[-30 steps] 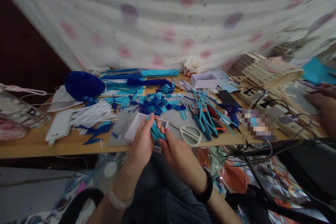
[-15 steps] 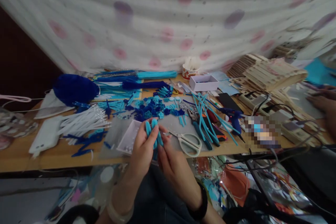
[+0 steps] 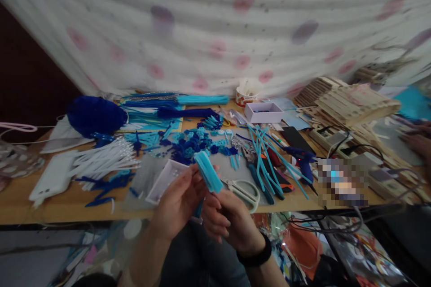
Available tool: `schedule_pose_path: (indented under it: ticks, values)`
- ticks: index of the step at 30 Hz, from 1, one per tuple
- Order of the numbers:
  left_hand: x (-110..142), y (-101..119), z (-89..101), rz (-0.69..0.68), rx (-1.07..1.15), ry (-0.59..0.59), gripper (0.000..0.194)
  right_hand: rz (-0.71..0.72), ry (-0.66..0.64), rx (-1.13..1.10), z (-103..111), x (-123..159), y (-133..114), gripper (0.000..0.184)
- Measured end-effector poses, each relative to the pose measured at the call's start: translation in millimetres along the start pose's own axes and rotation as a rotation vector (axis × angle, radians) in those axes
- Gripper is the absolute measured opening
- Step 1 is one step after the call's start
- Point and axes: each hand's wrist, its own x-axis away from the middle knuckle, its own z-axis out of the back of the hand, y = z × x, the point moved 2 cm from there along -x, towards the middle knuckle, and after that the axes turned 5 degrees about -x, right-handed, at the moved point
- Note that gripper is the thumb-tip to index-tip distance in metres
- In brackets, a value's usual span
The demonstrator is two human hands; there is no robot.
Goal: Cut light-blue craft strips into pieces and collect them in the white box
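Light-blue bundle (image 3: 208, 172) has swung out from between the left thumb and fingers since the earlier frame and shows its full length, just below the centre of the frame. Right hand (image 3: 232, 219) grips its lower end; left hand (image 3: 178, 195) is half open beside it, fingers curved, though I cannot tell whether they touch it. Both hands are near the front edge of the table (image 3: 81, 215). A strip of grey mat (image 3: 222, 159) shows to the bundle's right, with scissors (image 3: 247, 195) close to the right hand and a white box (image 3: 166, 181) just beyond the left. Its long axis slants from upper left to lower right, the upper end pointing toward the heap of blue flowers (image 3: 191, 141). Farther right lie loose light-blue stems (image 3: 262, 161) and pliers (image 3: 257, 179).
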Motion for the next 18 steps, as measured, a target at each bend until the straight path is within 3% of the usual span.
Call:
schedule_pose_path:
  ticks: [4,8,11,15,18]
  values:
    - [3,3,4.0,-0.049,-0.043,0.133,0.039,-0.244,-0.19,-0.26,-5,-10,6,0.035]
    - [9,12,3.7,-0.147,-0.12,0.116,0.044,-0.344,-0.186,-0.36,-6,-15,13,0.034]
    - [12,15,5.0,-0.164,-0.237,0.17,0.036,-0.364,-0.156,-0.316,-7,-17,17,0.035]
    - [14,14,8.9,-0.154,-0.299,0.278,0.038,-0.367,-0.067,0.017,-15,-9,16,0.04]
    - [15,18,12.7,-0.179,-0.265,0.388,0.043,-0.191,0.196,0.595,-12,14,-3,0.045]
